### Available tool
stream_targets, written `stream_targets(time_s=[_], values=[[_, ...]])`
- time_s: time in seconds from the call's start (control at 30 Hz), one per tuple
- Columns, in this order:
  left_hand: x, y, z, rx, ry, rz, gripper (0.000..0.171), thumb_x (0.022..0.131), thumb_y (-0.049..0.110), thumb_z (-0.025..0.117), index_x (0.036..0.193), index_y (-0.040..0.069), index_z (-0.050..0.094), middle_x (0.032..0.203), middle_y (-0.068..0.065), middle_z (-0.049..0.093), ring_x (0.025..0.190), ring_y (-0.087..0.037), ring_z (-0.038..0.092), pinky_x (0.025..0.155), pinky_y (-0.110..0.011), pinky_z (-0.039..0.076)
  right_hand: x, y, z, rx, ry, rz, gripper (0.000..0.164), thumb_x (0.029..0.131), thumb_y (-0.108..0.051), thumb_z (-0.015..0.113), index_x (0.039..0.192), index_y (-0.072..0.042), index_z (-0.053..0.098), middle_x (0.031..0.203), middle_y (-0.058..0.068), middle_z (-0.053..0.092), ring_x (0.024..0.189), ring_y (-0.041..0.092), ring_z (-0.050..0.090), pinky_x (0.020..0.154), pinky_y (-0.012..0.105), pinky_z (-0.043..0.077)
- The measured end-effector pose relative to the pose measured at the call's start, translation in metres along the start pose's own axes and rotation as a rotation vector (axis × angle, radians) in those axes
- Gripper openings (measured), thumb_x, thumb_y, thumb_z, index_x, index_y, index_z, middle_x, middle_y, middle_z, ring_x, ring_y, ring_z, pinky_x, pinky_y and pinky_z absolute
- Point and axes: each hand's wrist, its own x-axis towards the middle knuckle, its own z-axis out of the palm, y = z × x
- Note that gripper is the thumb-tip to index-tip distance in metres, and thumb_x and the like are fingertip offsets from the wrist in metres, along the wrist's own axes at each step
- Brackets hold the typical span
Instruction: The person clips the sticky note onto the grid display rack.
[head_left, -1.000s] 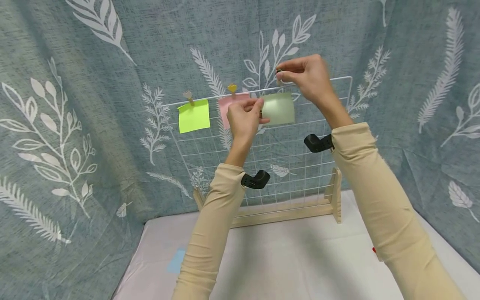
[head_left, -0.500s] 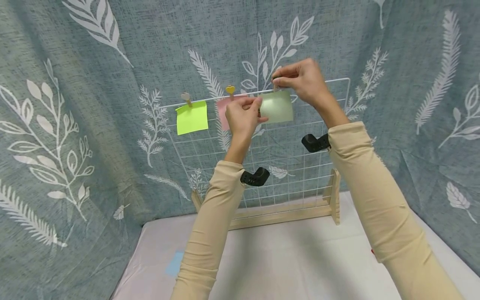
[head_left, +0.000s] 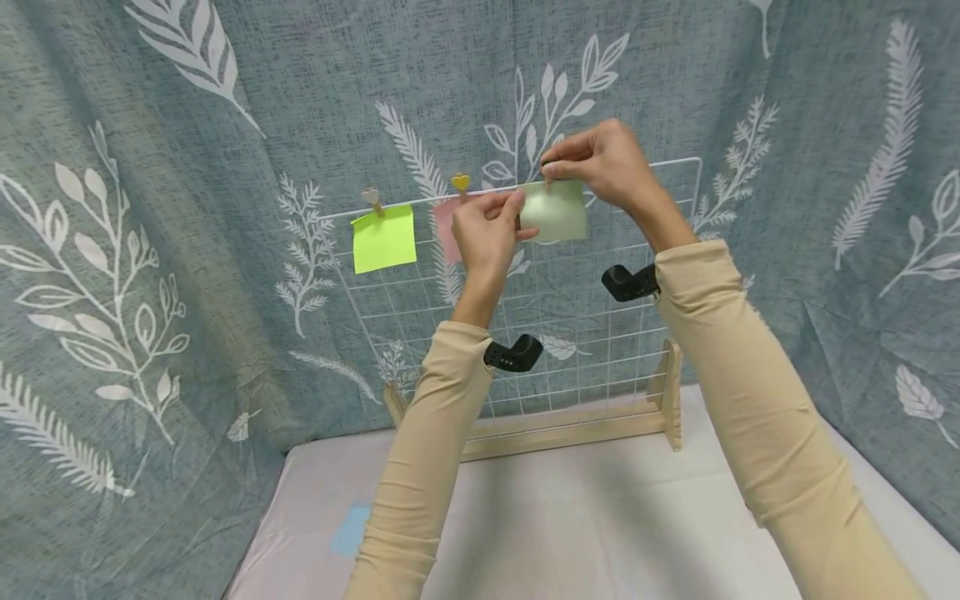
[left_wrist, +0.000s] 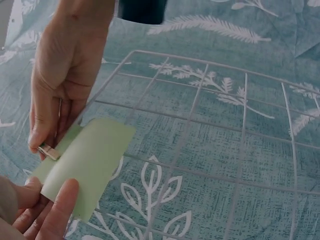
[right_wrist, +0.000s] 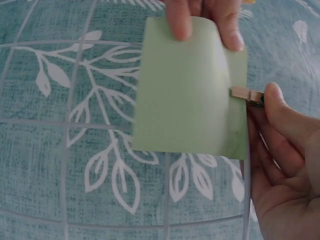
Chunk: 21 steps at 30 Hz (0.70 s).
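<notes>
A pale green sticky note [head_left: 558,212] lies against the top wire of a white wire grid [head_left: 600,321]. My left hand [head_left: 487,233] pinches the note by its left side, thumb in front. My right hand [head_left: 603,167] pinches a small wooden clothespin [right_wrist: 241,93] whose jaws straddle the note's top edge at the wire. In the left wrist view the clothespin [left_wrist: 49,151] sits over that edge under my right thumb. A pink note [head_left: 446,225] hangs partly behind my left hand, under a yellow heart clip [head_left: 461,182].
A yellow-green note [head_left: 384,239] hangs at the left under a white heart clip [head_left: 371,196]. The grid stands in a wooden base [head_left: 562,435] on a white-covered table [head_left: 585,517]. A blue note [head_left: 350,530] lies at the table's left. Patterned cloth [head_left: 187,333] surrounds it.
My right hand has moved down and slightly left, bringing the clothespin from above the wire onto the note's top edge. My left hand keeps its pinch on the note, nearly unmoved.
</notes>
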Motion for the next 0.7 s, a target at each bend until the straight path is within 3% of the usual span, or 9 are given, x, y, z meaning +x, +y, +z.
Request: stream_targets(time_s=[0.27,0.4,0.57,0.7], values=[[-0.002,-0.005,0.002,-0.027,0.010,0.044,0.022,0.093,0.007,0.066,0.104,-0.011,0.071,0.097,-0.025,0.071,0.080,-0.028,0.073,0.061,-0.029,0.063,-0.002,-0.002,-0.003,-0.024,-0.028,0.024,0.032,0.091,-0.022,0.073,0.118,-0.004,0.071,0.118,0.015,0.069,0.102,0.023,0.066,0.090,0.032,0.055],[-0.004,-0.005,0.003,-0.026,0.025,0.028,0.022,0.091,0.005,0.069,0.105,-0.012,0.070,0.096,-0.027,0.071,0.081,-0.032,0.073,0.059,-0.029,0.063,-0.008,0.002,-0.002,0.036,0.051,-0.015,0.033,0.091,-0.021,0.073,0.119,-0.003,0.070,0.119,0.015,0.068,0.105,0.023,0.066,0.094,0.034,0.055],[-0.009,-0.007,0.004,-0.012,0.029,-0.025,0.024,0.088,0.002,0.072,0.106,-0.013,0.069,0.096,-0.027,0.071,0.079,-0.032,0.073,0.057,-0.028,0.063,-0.023,0.013,-0.004,0.157,0.202,-0.080,0.028,0.089,-0.018,0.075,0.110,0.000,0.073,0.106,0.009,0.073,0.088,0.009,0.068,0.085,0.025,0.057],[-0.016,-0.012,0.002,-0.010,0.009,-0.044,0.025,0.089,0.003,0.072,0.108,-0.014,0.068,0.094,-0.028,0.071,0.069,-0.028,0.073,0.057,-0.030,0.063,-0.036,0.025,-0.006,0.174,0.153,-0.054,0.027,0.089,-0.020,0.075,0.106,0.002,0.074,0.092,0.001,0.075,0.080,0.007,0.069,0.080,0.024,0.059]])
